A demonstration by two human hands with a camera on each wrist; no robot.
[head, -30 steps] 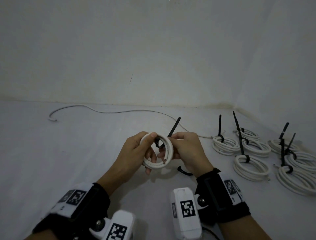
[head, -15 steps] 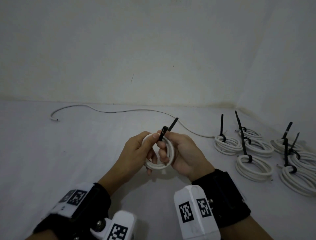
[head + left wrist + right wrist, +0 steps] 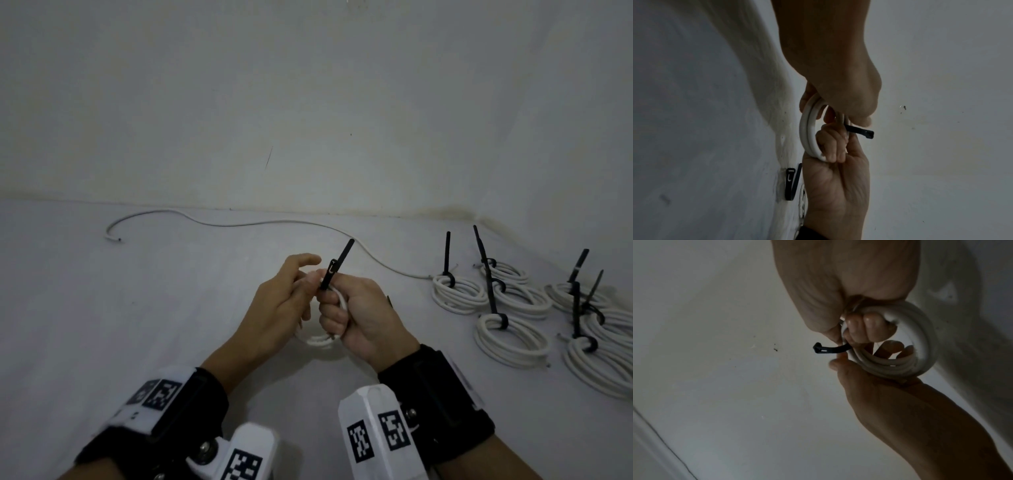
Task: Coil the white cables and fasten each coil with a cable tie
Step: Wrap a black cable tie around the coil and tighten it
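Note:
A small white cable coil (image 3: 318, 339) hangs between both hands above the floor. My right hand (image 3: 330, 303) has its fingers (image 3: 865, 327) curled round the coil's strands and pinches a black cable tie (image 3: 337, 265) against them. The tie sticks up and away, its head (image 3: 867, 134) free. My left hand (image 3: 301, 281) holds the other side, with fingers (image 3: 889, 349) through the ring and the thumb lifted beside the tie. The coil (image 3: 807, 129) shows as several turns; how far the tie wraps round it is hidden by the fingers.
Several tied white coils (image 3: 459, 293) with upright black tie tails lie on the floor at the right. A loose white cable (image 3: 239, 224) runs along the far floor near the wall. A spare black tie (image 3: 792, 185) lies on the floor under my right hand.
My right hand has rolled over and closed round the coil, bringing the tie upright. The coil has turned edge-on between the hands, and my left thumb has lifted off its rim.

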